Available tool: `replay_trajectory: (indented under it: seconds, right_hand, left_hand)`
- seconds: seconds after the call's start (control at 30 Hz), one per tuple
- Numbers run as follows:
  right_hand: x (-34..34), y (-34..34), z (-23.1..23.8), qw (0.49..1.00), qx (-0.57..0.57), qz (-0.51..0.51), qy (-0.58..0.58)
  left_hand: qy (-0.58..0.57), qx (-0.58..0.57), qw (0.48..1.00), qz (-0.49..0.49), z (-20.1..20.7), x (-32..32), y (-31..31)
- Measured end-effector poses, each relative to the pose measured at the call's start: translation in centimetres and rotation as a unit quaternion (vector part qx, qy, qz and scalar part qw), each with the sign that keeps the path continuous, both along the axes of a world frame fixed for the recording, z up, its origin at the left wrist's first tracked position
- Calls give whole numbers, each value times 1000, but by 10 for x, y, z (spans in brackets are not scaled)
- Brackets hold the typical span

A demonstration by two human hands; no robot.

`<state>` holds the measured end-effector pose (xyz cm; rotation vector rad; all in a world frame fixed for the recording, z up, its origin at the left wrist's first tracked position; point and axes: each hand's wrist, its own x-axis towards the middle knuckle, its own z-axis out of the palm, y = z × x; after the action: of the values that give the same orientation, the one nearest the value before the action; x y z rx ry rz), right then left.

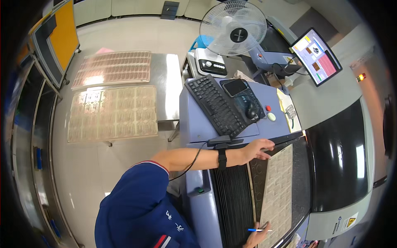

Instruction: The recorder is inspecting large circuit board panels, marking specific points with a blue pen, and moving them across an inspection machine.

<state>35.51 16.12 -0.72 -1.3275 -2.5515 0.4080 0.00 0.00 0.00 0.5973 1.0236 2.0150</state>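
A long pale beige panel (278,182) with a repeating pattern lies on the dark bed of a machine. My left hand (257,150), with a black band on its wrist, is at the panel's far end. Its fingers are apart and grip nothing that I can see; the fingertips are close to the panel's corner, and whether they touch is unclear. Down at the near end, my right hand (257,237) holds a blue and white pen (252,230) between its fingers, over the panel's edge. Part of that hand is cut off by the lower rim.
Black bellows (231,202) run beside the bed, and a dark glossy machine cover (339,159) rises at right. A keyboard (217,105), mouse (252,111) and phone (235,87) rest on the console. Two patterned sheets (113,113) lie on a metal table (165,89); a fan (233,28) stands behind.
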Motion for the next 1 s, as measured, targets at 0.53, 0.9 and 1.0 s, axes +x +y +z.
replay_trajectory:
  seconds: [0.53, 0.9, 1.0]
  right_hand:
    - [14, -145, 51, 879, -99, 95, 456]
    - [57, -84, -35, 841, -187, -101, 497]
    - [56, -68, -20, 868, -195, -110, 443]
  left_hand:
    - [247, -61, 953, 165, -25, 92, -142]
    - [340, -187, 894, 225, -120, 34, -219]
    - [280, -183, 928, 163, -136, 36, -243]
